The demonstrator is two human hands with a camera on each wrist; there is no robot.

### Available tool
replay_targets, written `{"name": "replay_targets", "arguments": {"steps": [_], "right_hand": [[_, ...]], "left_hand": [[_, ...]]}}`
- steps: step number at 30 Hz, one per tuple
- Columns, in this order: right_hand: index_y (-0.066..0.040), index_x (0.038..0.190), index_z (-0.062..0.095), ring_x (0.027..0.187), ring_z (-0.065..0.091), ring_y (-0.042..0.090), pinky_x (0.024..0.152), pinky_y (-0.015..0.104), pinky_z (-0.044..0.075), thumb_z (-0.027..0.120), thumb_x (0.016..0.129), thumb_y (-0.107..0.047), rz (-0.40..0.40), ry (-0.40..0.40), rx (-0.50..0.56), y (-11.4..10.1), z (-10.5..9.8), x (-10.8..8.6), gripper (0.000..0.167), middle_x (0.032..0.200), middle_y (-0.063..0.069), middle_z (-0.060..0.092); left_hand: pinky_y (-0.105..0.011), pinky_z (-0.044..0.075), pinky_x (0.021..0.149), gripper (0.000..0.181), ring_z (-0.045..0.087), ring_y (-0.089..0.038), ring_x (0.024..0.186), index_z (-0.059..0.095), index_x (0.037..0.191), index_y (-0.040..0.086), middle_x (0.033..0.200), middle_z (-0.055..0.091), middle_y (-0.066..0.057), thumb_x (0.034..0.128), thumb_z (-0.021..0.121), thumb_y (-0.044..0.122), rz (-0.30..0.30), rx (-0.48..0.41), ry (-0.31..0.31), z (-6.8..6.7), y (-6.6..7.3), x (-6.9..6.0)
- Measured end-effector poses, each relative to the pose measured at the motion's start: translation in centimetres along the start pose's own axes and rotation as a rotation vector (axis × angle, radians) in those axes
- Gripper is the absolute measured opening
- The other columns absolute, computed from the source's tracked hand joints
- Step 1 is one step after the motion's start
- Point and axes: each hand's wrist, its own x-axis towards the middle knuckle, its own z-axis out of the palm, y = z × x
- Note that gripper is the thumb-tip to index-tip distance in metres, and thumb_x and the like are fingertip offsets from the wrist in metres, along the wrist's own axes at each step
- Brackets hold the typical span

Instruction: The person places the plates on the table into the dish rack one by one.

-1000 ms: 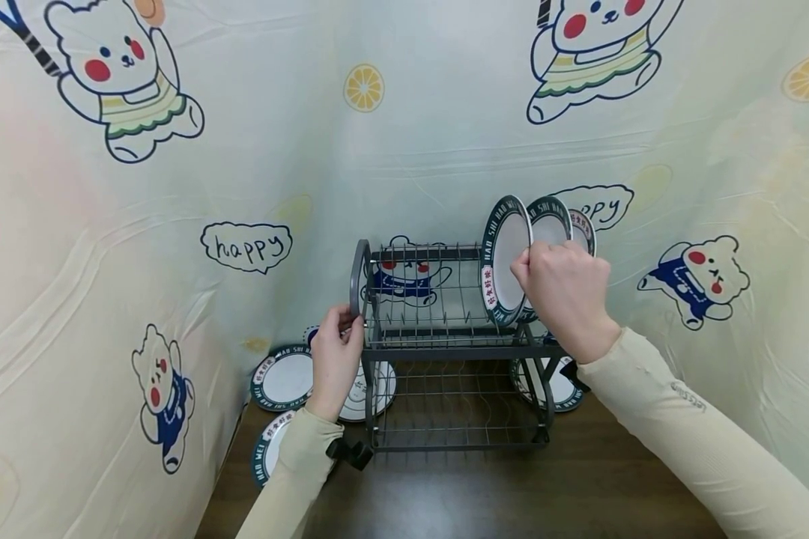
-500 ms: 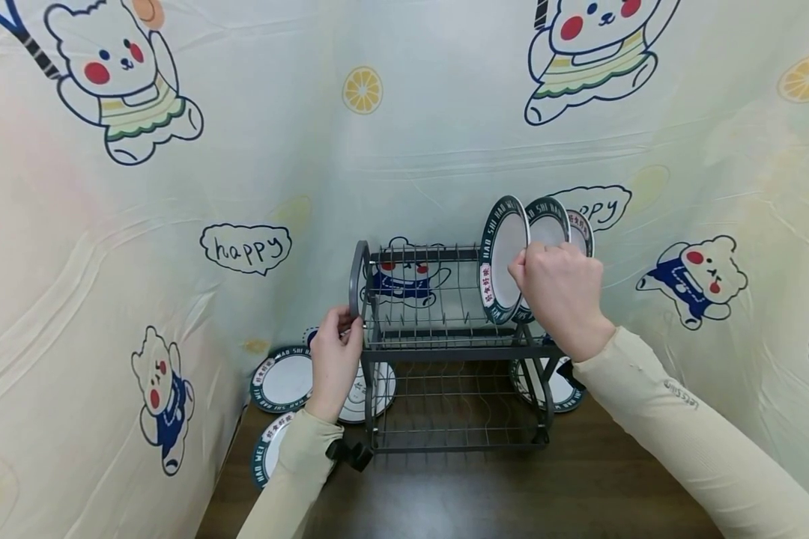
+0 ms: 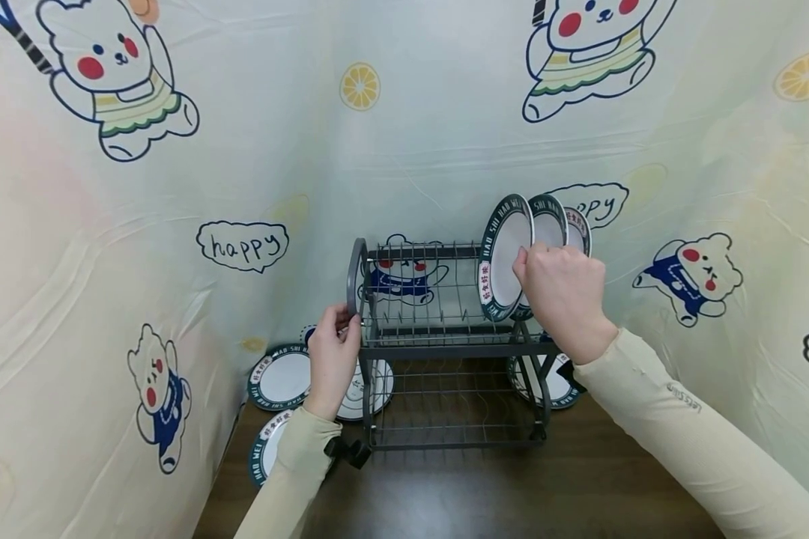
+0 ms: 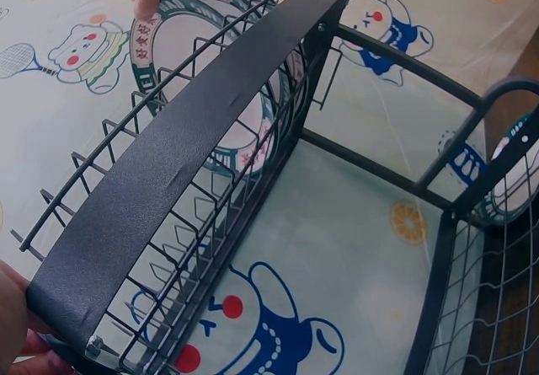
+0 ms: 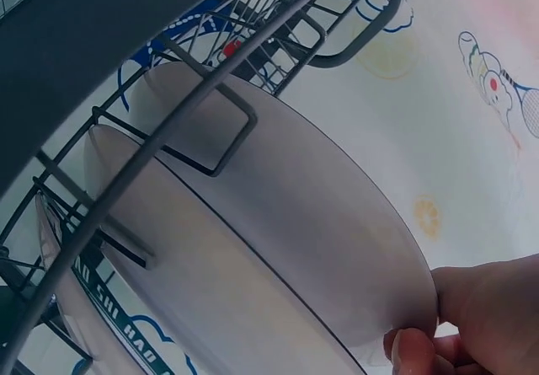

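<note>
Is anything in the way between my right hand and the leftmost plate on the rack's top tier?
Nothing visible is: the right hand already pinches the leftmost plate directly by its rim. The next plate stands to its right, not between them.

Rack [image 3: 445, 350]: dark-coated metal, smooth, low sheen
Side band [image 4: 168, 147]: matt, faintly grained; metal or plastic unclear
Plates [image 3: 503, 254]: smooth, softly satin; ceramic or plastic unclear
Surface [image 3: 445, 494]: wood-grained, smooth, glossy where light falls
Backdrop [image 3: 431, 90]: thin creased sheeting, slight sheen; cloth or plastic unclear
Sleeves [image 3: 674, 427]: matt, finely textured cloth
</note>
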Motion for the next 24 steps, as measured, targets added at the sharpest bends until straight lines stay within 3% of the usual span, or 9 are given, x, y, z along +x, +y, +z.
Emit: {"name": "replay_targets", "arguments": {"steps": [17,24], "right_hand": [[-0.003,0.059,0.044,0.041,0.046,0.03,0.033,0.04,0.035,0.068,0.101,-0.025,0.066,-0.082,0.001,0.23,-0.55,0.05,0.054,0.046,0.01,0.039],[-0.004,0.061,0.04,0.04,0.047,0.033,0.034,0.044,0.038,0.071,0.1,-0.036,0.079,-0.037,-0.014,0.33,-0.95,0.1,0.058,0.047,0.01,0.038]], "left_hand": [[-0.043,0.061,0.093,0.021,0.07,-0.029,0.105,0.063,0.122,-0.001,0.112,0.068,-0.017,0.104,0.06,0.009,-0.007,-0.004,-0.003,-0.09,0.07,0.01],[-0.043,0.061,0.093,0.02,0.07,-0.029,0.104,0.063,0.121,-0.001,0.111,0.068,-0.017,0.1041,0.06,0.01,-0.005,-0.005,-0.007,-0.08,0.0,0.04]]}}
